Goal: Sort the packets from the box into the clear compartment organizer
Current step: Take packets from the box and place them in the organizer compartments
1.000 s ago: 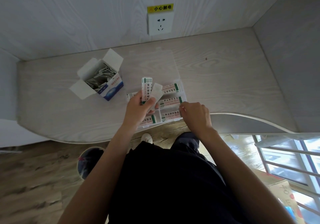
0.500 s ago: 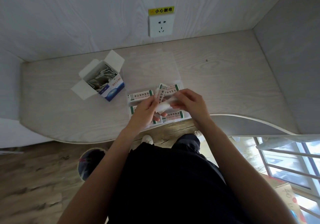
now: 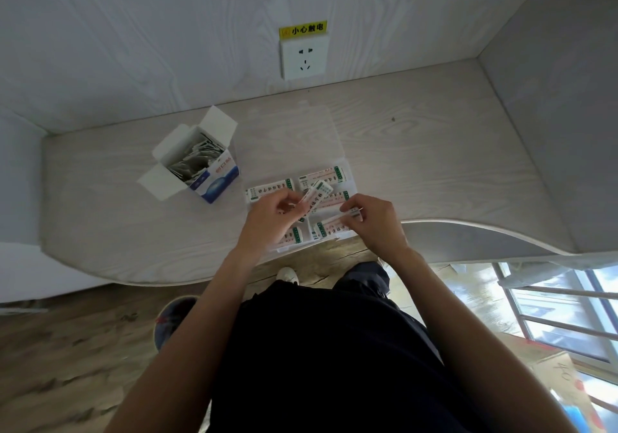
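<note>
The clear compartment organizer point(image 3: 349, 173) lies open at the desk's near edge, its lid point(image 3: 291, 131) folded flat behind it. White packets with green ends fill its compartments. My left hand point(image 3: 271, 215) holds a small stack of packets point(image 3: 316, 192) tilted above the organizer's middle. My right hand point(image 3: 371, 218) pinches a single packet point(image 3: 351, 213) over the near right compartment. The blue and white box point(image 3: 214, 178) stands open to the left, with several silver packets inside.
A wall socket point(image 3: 303, 58) with a yellow warning label sits on the back wall. The desk point(image 3: 434, 165) has a curved front edge. A window frame point(image 3: 551, 315) and a cardboard box point(image 3: 561, 382) are at lower right.
My right hand came up to the stack in my left hand, took one packet off it and moved right and down over the organizer. My left hand lowered the stack.
</note>
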Available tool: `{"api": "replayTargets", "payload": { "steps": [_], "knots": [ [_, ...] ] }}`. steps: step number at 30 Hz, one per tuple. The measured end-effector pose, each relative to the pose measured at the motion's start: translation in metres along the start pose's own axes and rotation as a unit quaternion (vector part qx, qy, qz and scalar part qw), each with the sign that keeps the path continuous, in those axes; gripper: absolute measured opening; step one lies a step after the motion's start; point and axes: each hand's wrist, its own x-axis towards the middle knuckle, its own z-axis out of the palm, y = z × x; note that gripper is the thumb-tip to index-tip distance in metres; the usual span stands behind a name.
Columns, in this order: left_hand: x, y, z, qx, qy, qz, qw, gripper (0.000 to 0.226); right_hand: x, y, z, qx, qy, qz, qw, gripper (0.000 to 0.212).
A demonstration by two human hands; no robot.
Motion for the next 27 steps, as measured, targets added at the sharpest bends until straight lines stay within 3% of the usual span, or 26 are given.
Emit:
{"api": "replayTargets", "payload": {
  "steps": [6,9,12,17,19,22,27],
  "knots": [
    [0.0,0.0,0.0,0.05,0.021,0.031,0.998,0.02,0.0,-0.006,-0.002,-0.068,0.011,-0.002,0.998,0.008],
    [0.0,0.001,0.005,0.06,0.022,0.041,0.997,0.023,0.002,-0.011,-0.001,-0.196,-0.04,-0.04,0.979,0.019],
    [0.002,0.0,0.008,0.076,0.027,0.054,0.995,0.016,0.003,-0.01,0.004,-0.295,-0.042,-0.107,0.948,0.025],
    [0.007,-0.001,0.018,0.193,0.016,0.072,0.979,0.009,-0.004,0.004,0.005,-0.215,0.031,-0.144,0.965,0.006],
    [0.01,-0.001,0.025,0.241,0.0,0.079,0.967,0.013,-0.006,0.01,0.0,-0.144,0.084,-0.122,0.978,0.003],
    [0.012,-0.002,0.034,0.298,-0.013,0.086,0.951,0.015,-0.008,0.018,-0.01,-0.124,0.12,-0.077,0.982,0.003],
    [0.012,0.001,0.042,0.402,0.013,0.102,0.91,0.027,-0.004,0.017,-0.014,-0.146,0.097,-0.077,0.981,0.004]
  ]
}}
